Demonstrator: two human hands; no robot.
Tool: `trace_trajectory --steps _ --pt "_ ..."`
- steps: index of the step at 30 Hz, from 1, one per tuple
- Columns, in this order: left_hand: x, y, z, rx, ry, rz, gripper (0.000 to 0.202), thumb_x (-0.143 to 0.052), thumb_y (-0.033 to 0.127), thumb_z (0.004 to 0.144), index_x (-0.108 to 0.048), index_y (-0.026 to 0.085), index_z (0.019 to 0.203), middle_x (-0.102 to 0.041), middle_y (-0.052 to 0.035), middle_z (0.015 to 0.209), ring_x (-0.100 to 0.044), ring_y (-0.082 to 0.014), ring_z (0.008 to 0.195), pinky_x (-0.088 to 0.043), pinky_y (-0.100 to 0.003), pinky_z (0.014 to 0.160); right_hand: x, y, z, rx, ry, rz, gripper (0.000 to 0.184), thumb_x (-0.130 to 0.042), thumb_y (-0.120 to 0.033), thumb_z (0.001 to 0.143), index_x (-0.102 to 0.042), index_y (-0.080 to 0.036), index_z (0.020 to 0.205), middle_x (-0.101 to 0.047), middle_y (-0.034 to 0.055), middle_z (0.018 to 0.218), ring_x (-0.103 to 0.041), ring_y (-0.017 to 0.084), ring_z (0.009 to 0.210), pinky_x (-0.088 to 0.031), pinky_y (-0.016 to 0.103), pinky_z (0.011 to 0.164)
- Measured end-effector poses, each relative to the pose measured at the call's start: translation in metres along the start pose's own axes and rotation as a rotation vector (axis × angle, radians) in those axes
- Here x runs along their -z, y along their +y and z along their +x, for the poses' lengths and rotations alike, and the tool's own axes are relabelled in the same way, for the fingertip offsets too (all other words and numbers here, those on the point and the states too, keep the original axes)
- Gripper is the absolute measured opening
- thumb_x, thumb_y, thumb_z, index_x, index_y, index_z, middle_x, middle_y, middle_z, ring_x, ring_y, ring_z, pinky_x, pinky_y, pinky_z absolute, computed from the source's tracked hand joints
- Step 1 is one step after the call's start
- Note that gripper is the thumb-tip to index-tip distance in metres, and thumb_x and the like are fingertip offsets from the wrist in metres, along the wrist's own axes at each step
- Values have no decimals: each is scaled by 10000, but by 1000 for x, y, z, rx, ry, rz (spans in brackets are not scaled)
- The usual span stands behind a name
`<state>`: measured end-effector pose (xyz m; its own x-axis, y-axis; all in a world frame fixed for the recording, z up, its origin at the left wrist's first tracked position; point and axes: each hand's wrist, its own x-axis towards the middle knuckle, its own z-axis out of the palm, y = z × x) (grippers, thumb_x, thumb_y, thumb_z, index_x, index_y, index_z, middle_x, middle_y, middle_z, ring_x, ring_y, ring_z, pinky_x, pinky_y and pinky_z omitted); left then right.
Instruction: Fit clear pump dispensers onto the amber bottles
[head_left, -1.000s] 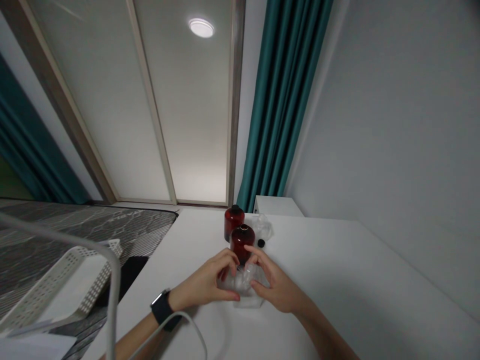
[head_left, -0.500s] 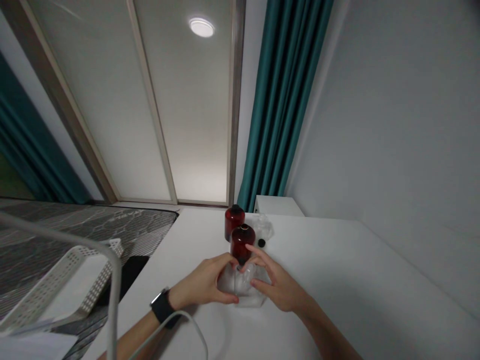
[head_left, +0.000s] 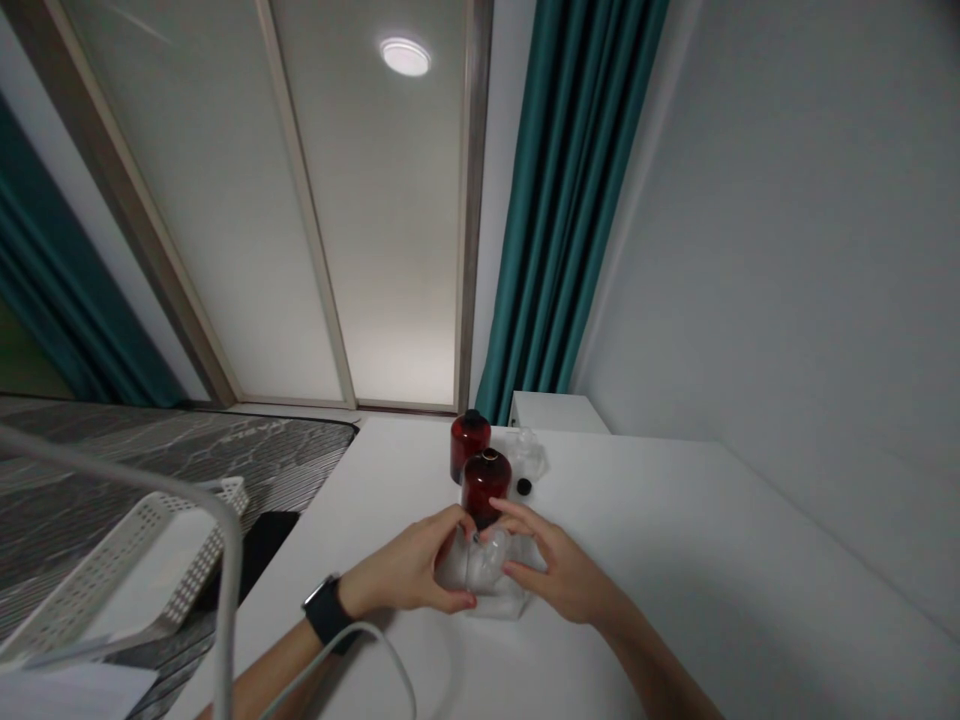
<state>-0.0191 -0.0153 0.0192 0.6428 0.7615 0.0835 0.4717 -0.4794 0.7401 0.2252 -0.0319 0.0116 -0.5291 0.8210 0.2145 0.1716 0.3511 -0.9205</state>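
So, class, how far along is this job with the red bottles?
Done: a dark red bottle and another stand upright on the white table. In hand: the left hand and right hand are on clear plastic wrapping. Remaining: a small black cap and more clear plastic lie beyond.

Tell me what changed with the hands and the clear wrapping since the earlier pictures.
The left hand and right hand shifted only slightly, and the clear plastic wrapping between them looks reshaped. Neither hand visibly let go. The two dark red bottles and the black cap stayed in place.
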Motion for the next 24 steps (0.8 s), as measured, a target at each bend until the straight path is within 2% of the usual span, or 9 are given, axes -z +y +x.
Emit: trace_trajectory --steps 4,10,16,24 --pt "-2 -4 0 1 -15 -63 549 -844 337 677 -517 200 1096 -459 64 792 -403 -124 670 -312 -212 591 0 -1 -1 -5 -6 3 670 -623 -172 860 -383 -272 1478 -679 71 1219 -608 237 1167 -373 505 1102" --pt "-5 -8 0 13 -51 -149 618 -853 480 679 -500 195 1099 -404 82 734 -343 -115 626 -250 -210 546 -3 -5 -2 -38 36 -70 619 -624 -141 820 -464 -253 1407 -683 65 1166 -618 246 1127 -394 487 1076" --pt "-5 -6 1 37 -36 -138 611 -852 485 669 -494 198 1075 -442 69 772 -375 -123 654 -275 -218 580 -7 -5 -1 -93 78 -18 584 -629 -154 811 -481 -246 1369 -685 74 1167 -617 257 1142 -403 482 1059" --pt "-5 -11 2 26 -12 -133 611 -833 512 692 -514 193 1104 -406 72 752 -358 -125 661 -277 -218 587 -3 0 0 -74 92 76 562 -674 -232 836 -475 -239 1362 -693 93 1175 -612 253 1172 -385 475 1075"
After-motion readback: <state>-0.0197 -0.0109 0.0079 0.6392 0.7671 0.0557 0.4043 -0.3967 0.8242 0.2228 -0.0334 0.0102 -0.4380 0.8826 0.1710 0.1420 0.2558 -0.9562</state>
